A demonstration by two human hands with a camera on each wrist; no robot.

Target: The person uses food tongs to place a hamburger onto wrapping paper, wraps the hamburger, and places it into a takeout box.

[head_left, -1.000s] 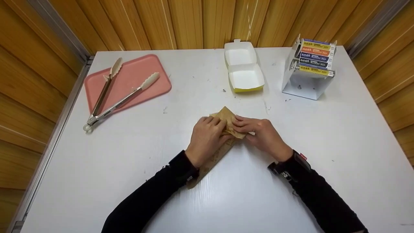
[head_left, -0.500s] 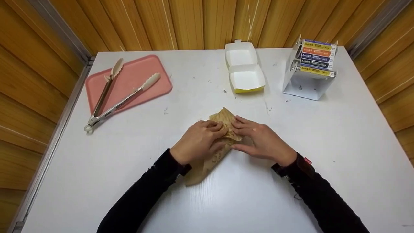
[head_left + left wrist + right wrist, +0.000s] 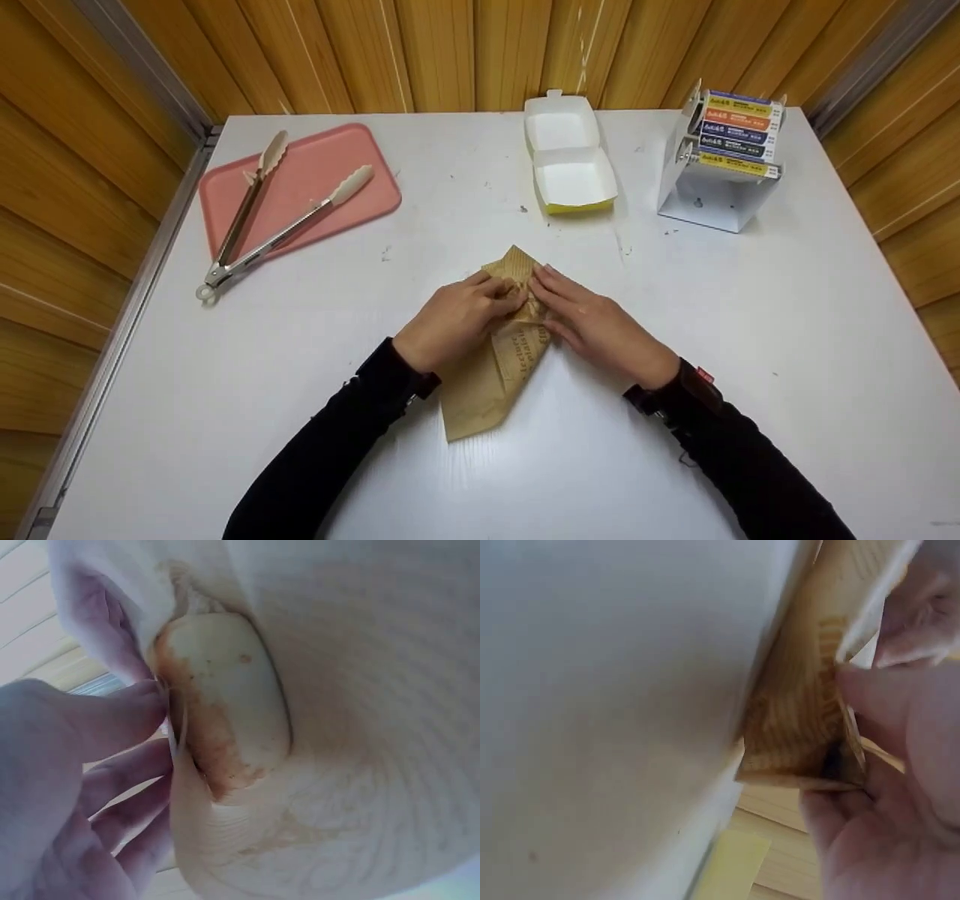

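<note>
Kraft wrapper (image 3: 519,356) sat between both hands
Left hand (image 3: 460,316) pinched it around 9 o'clock, right hand (image 3: 600,322) just laid straightish fingers at 3, bun (image 3: 232,701) tucked inside.

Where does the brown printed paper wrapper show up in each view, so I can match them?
Head: wrapper mostly just below centre.
Left wrist: wrapper, paler here, across the middle and right.
Right wrist: wrapper right of centre, running down from the top edge.
Shared landmark: the person's bare left hand.
</note>
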